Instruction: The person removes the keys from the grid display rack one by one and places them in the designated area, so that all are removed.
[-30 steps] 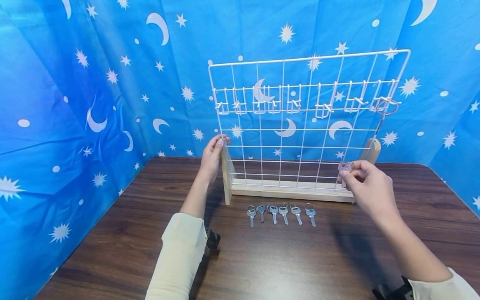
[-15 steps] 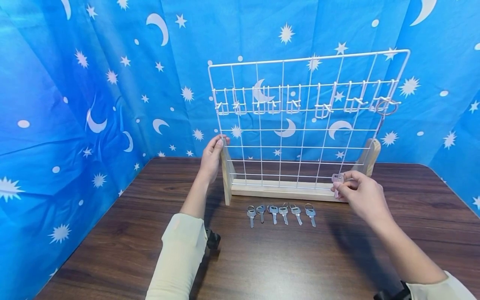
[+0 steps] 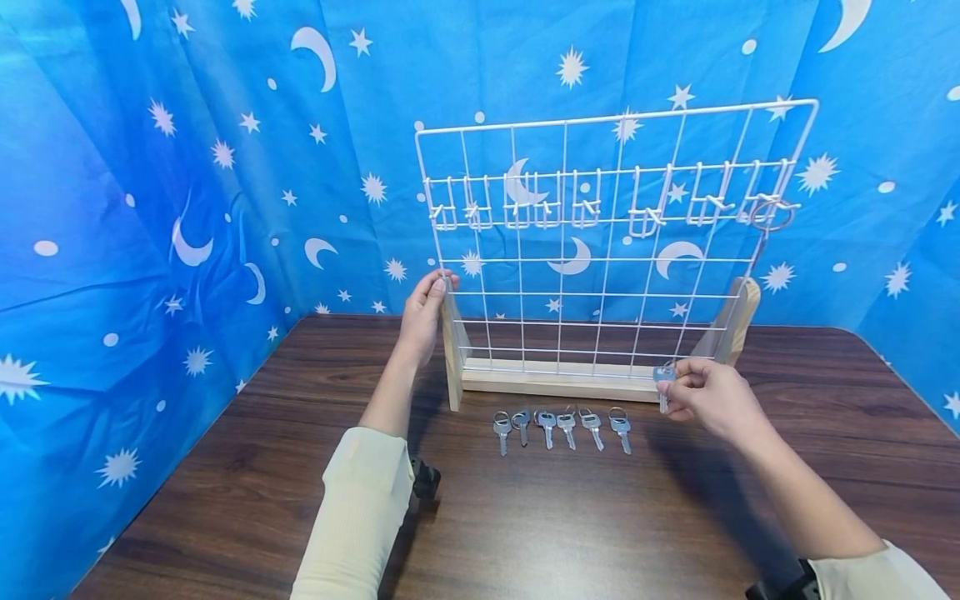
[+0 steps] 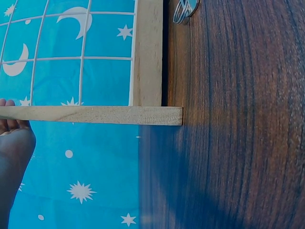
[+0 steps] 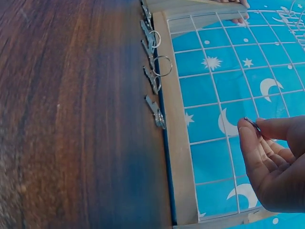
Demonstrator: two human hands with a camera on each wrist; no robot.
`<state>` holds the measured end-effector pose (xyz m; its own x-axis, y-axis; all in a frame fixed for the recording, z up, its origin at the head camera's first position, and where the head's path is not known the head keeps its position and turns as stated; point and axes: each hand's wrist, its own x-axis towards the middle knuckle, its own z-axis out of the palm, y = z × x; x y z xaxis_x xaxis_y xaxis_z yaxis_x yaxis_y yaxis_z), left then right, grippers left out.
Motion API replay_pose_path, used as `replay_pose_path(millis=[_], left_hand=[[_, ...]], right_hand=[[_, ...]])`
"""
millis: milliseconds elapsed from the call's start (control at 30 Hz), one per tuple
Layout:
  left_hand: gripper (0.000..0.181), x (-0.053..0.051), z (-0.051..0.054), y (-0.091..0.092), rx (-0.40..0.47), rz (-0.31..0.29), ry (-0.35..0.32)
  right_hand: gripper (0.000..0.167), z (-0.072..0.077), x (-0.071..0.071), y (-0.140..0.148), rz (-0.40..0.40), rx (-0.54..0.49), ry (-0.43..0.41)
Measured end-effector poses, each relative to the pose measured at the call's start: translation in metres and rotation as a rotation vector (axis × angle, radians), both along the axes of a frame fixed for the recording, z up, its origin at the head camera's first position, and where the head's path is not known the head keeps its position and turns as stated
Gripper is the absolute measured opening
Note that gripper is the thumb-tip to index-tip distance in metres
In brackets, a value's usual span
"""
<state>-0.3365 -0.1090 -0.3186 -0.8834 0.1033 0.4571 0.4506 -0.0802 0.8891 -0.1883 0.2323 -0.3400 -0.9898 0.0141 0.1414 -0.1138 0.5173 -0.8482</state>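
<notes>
My right hand [image 3: 712,398] pinches a silver key [image 3: 663,374] by its head, in front of the lower right of a white wire grid rack [image 3: 558,293]. In the right wrist view the key [image 5: 251,124] shows edge-on between thumb and fingers. At the rack's left, my left hand [image 3: 422,317] grips the top of the wooden side post [image 3: 452,358]; in the left wrist view fingertips show beyond that post [image 4: 95,114]. Several keys with rings, such as the rightmost key [image 3: 620,427], lie in a row on the table before the wooden base [image 3: 555,383].
White hooks [image 3: 587,208] hang along the grid's upper bars. A ring [image 3: 772,214] with a key hangs on the far right hook. Behind the brown wooden table [image 3: 525,533] is a blue curtain [image 3: 360,250] with moons and stars.
My right hand has come down and to the left with the key, from beside the right post to just above the base. The left hand has stayed on its post.
</notes>
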Motion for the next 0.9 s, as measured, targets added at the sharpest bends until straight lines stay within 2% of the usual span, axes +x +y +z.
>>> replay_pose_path(millis=[367,600,900], left_hand=[[0.037,-0.001,0.0,0.0,0.001,-0.012,0.001],[0.036,-0.001,-0.001,0.001,0.008,-0.007,0.001],[0.037,0.0,0.0,0.0,-0.005,0.006,0.001]], right_hand=[[0.017,-0.01,-0.005,0.002,0.051,-0.001,-0.073],[0.02,-0.015,-0.007,0.003,0.036,0.007,-0.124],[0.016,-0.019,-0.013,0.003,0.042,0.002,-0.158]])
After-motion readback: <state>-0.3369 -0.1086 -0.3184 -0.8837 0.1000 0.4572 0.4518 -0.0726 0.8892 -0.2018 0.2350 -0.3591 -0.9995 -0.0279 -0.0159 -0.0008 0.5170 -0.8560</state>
